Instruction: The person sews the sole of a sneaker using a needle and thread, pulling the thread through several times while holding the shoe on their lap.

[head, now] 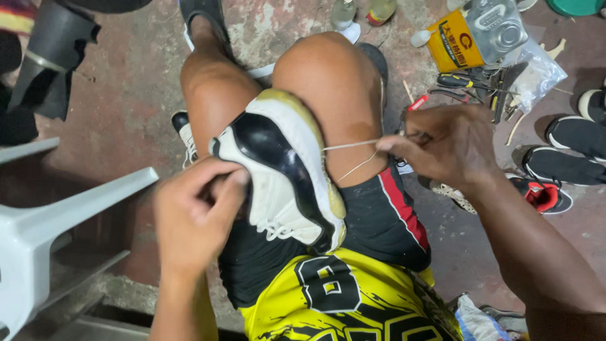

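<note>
Between the knees, the left hand (196, 215) grips the sneaker (284, 170) while right-hand fingers (394, 144) pinch taut thread (350, 146), sole stitching seemingly unfinished.

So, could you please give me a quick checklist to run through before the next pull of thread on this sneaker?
1. Sneaker wedged between the knees: ok.
2. Left hand steadying the sneaker's upper: ok.
3. Right hand pinching the thread: ok.
4. Thread taut between sole edge and right hand: ok.
5. Needle or awl in the fingers: cannot tell.
6. Glue can and tools lying on the floor nearby: ok.
</note>
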